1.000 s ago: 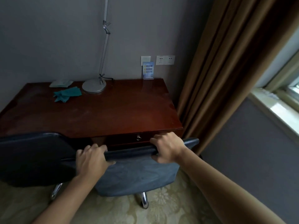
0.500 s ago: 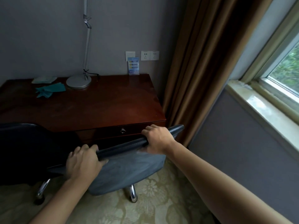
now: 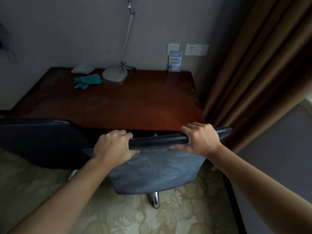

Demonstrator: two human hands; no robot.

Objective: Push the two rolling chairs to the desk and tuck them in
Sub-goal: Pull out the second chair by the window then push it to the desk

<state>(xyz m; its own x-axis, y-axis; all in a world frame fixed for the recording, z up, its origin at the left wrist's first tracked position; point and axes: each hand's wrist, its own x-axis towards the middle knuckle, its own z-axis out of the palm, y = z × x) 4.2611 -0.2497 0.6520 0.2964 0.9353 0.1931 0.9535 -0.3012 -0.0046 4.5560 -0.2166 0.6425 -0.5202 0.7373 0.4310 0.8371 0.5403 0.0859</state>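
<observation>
Here, looking down from my head camera, my left hand (image 3: pixel 112 146) and my right hand (image 3: pixel 200 140) are both wrapped tight over the top edge of the grey-blue chair (image 3: pixel 157 169), fingers over the far side and thumbs on the near face. Its backrest sits right at the front edge of the desk (image 3: pixel 128 105), toward the right end. The second chair (image 3: pixel 42 142), darker, stands just beside it on the left, its back also against the desk.
</observation>
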